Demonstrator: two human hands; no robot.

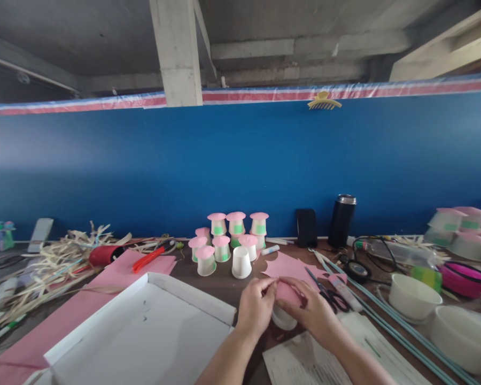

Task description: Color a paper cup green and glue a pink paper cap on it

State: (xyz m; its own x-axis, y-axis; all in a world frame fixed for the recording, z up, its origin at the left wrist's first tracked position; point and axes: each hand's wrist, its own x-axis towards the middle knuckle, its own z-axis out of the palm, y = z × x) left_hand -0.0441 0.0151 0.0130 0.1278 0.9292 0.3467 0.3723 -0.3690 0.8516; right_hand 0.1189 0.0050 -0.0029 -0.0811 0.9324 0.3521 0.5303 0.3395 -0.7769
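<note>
My left hand (257, 303) has its thumb and fingers pinched on the left edge of a pink paper disc (286, 293). On the disc's right side, my right hand (313, 313) grips it between thumb and bent fingers. A white paper cup (284, 320) shows just below the disc, partly covered by my fingers. Just behind my hands stands another upright white paper cup (241, 263). Cut pink paper (284, 266) lies past my fingers, with dark-handled scissors (332, 297) and a glue tube (347, 294) to the right.
Several pink-topped cups (221, 248) are grouped at the back, some stacked. At left are a white box lid (140, 326), pink sheets (80, 299) and a red cutter (148, 259). A black flask (342, 222), phone (306, 229), blue sticks (388, 315) and white bowls (414, 297) stand right.
</note>
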